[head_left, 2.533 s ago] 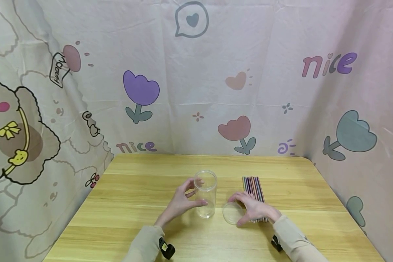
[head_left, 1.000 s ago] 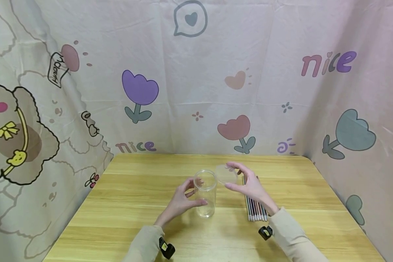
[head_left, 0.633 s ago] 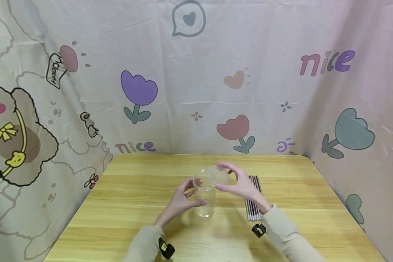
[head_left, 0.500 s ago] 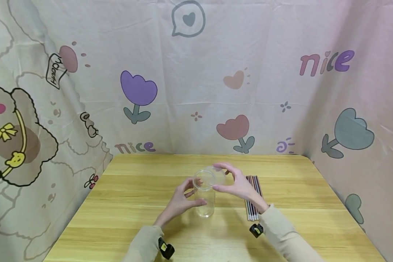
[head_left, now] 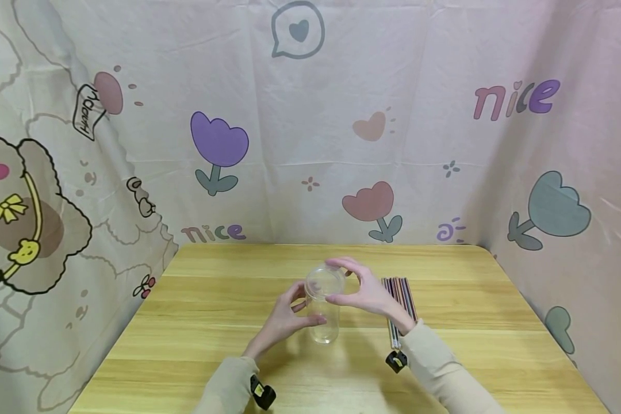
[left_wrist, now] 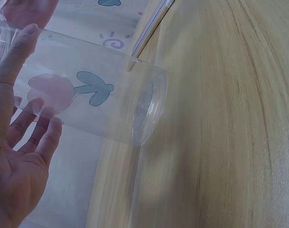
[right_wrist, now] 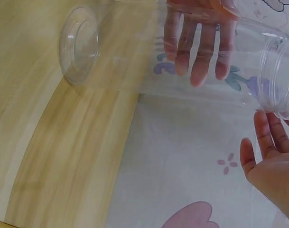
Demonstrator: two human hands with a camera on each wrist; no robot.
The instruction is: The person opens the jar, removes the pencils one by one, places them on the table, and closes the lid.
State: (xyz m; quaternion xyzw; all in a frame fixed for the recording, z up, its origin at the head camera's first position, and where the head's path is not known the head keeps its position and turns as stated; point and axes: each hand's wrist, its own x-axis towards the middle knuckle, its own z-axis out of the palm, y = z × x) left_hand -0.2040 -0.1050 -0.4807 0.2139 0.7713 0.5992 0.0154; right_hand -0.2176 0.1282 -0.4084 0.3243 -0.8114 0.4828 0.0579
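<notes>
A tall clear plastic jar [head_left: 325, 325] stands upright on the table. My left hand [head_left: 284, 316] grips it from the left, thumb in front and fingers behind; in the left wrist view the fingers [left_wrist: 47, 135] curl round its wall. Over the jar's mouth lies a clear round lid [head_left: 327, 280]. My right hand [head_left: 362, 290] pinches the lid between the thumb at the near edge and fingers at the far edge. In the right wrist view the right fingertips [right_wrist: 262, 123] are right at the jar's threaded rim. The jar holds nothing visible.
A row of several colored pencils [head_left: 402, 296] lies on the wooden table [head_left: 217, 299] right of the jar, partly hidden under my right forearm. A patterned cloth [head_left: 300, 115] hangs behind the table and at both sides.
My right hand has lifted the lid from the table beside the pencils, carried it up and left, and brought it over the jar's mouth. My left hand has stayed on the jar.
</notes>
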